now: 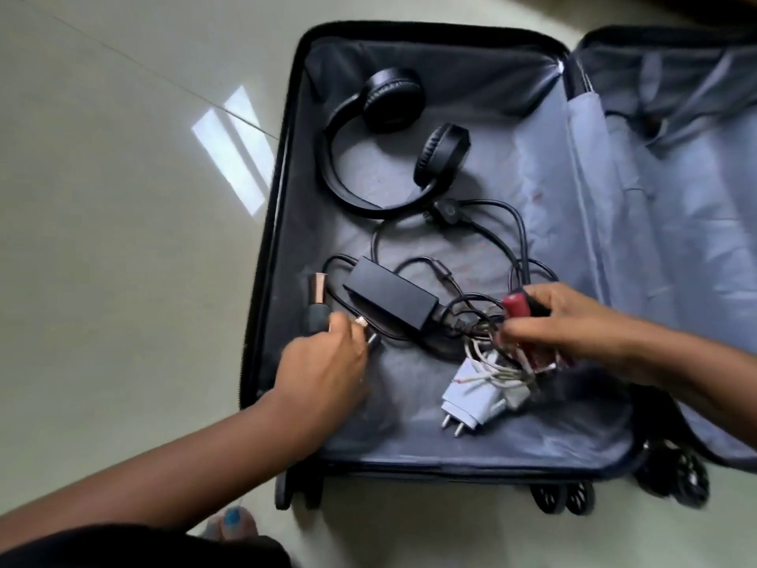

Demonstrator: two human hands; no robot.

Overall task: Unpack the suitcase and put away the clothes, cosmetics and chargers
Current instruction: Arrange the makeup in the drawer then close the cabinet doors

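Lower centre of the suitcase point(286, 190): left hand point(323, 371) pinches a small tube point(370, 336), right hand point(573, 321) grasps red cosmetics point(517, 307), likely clearing them off the chargers point(471, 393).

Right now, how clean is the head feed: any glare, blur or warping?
Head view: bright window glare on the floor tiles; motion blur smears the right hand and suitcase wheels; wide-angle bowing at the suitcase edges; headphones fairly sharp.
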